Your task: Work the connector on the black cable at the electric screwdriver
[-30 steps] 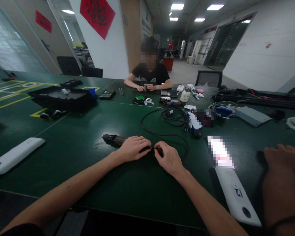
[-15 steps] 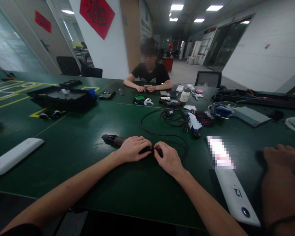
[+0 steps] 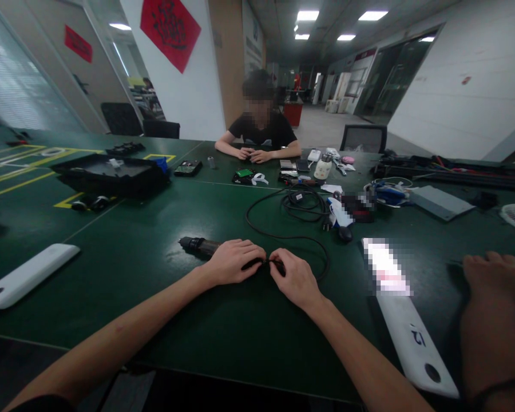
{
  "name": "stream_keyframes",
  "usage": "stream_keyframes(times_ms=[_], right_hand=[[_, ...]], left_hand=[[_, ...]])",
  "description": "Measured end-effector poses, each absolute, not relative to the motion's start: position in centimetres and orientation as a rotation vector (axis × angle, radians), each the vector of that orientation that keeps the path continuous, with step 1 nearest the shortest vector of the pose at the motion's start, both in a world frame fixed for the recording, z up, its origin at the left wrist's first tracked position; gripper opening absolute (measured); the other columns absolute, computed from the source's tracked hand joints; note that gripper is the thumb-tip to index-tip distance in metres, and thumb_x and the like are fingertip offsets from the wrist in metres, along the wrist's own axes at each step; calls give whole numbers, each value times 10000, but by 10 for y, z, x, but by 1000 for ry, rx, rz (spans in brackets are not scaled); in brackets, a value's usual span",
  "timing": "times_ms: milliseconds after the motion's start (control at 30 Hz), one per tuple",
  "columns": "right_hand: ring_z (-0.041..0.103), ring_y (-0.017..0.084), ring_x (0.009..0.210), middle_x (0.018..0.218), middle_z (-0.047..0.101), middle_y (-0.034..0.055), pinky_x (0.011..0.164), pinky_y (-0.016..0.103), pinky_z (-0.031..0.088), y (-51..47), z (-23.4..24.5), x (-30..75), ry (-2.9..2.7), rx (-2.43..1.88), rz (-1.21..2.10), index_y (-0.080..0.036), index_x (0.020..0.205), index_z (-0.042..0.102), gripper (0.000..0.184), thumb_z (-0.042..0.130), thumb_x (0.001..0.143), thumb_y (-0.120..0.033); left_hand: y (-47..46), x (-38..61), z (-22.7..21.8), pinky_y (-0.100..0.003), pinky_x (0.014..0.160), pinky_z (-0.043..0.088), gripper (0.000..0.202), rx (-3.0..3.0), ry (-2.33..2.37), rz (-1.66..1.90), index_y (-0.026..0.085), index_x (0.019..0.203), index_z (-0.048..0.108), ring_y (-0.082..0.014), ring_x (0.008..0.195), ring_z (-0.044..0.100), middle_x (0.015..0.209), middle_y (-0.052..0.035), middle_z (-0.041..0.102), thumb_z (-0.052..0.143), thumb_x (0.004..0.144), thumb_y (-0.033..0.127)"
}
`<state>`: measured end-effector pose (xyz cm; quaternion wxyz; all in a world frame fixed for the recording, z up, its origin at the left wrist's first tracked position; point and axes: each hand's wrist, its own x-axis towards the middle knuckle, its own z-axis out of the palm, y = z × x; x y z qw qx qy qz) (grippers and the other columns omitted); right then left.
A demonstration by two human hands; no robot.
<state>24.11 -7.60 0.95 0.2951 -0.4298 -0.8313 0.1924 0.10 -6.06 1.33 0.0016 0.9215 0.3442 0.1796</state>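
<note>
My left hand [image 3: 235, 260] is closed over the rear of a dark cylindrical tool [image 3: 199, 245] that lies flat on the green table [image 3: 146, 246], its tip pointing left. My right hand [image 3: 292, 278] pinches the end of a black cable [image 3: 283, 233] right where it meets the tool's back end. The two hands almost touch. The cable loops away behind my right hand toward a coil at mid-table. The joint itself is hidden by my fingers.
A white flat casing [image 3: 26, 274] lies at the left, another white casing [image 3: 405, 320] at the right. Another person's hand [image 3: 493, 277] rests at the far right. A person [image 3: 261, 129] sits opposite among small parts. A black tray [image 3: 109, 171] stands at the back left.
</note>
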Motion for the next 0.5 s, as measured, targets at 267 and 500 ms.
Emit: stream_keyframes(times_ms=[267, 500], right_hand=[[682, 192, 887, 1059, 710, 26, 767, 305, 500, -77, 10, 241, -2220, -1148, 490, -257, 1053, 610, 73, 581, 998, -219], [684, 196, 897, 1069, 711, 33, 791, 309, 506, -76, 8, 241, -2223, -1153, 486, -256, 1049, 616, 76, 584, 991, -217]], left_hand=[[-60, 1, 13, -338, 919, 505, 228, 2905, 1070, 558, 265, 1216, 627, -187, 1069, 684, 1215, -17, 719, 558, 1029, 376], [-59, 2, 10, -347, 876, 502, 238, 2893, 1144, 581, 243, 1141, 633, -201, 1021, 693, 1132, -28, 734, 540, 1046, 440]])
